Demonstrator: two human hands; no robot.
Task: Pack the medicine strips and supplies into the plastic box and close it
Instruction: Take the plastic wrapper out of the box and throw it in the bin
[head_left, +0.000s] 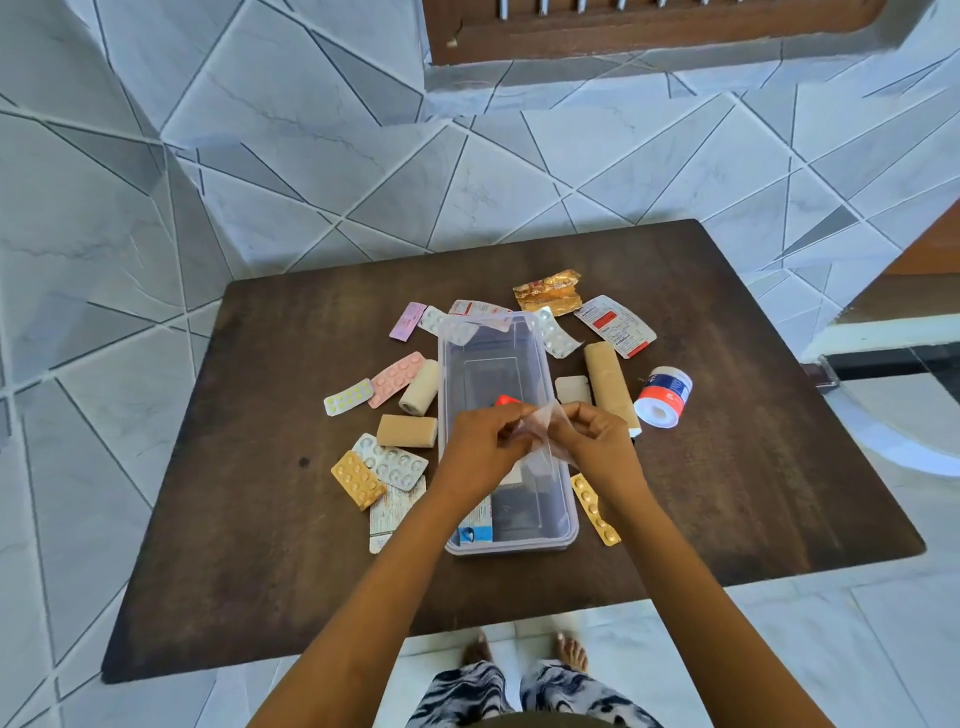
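Plastic box (506, 364) sits open at frame centre on the table (727, 415), strips scattered round it. My left hand (480, 441) and right hand (597, 441) both pinch a clear wrapper (543, 423) over the box, probably so it drops inside.

You can read no text: print on white-red strip (616, 326) right of plastic box (506, 540) and on tape roll (663, 396) too blurred.
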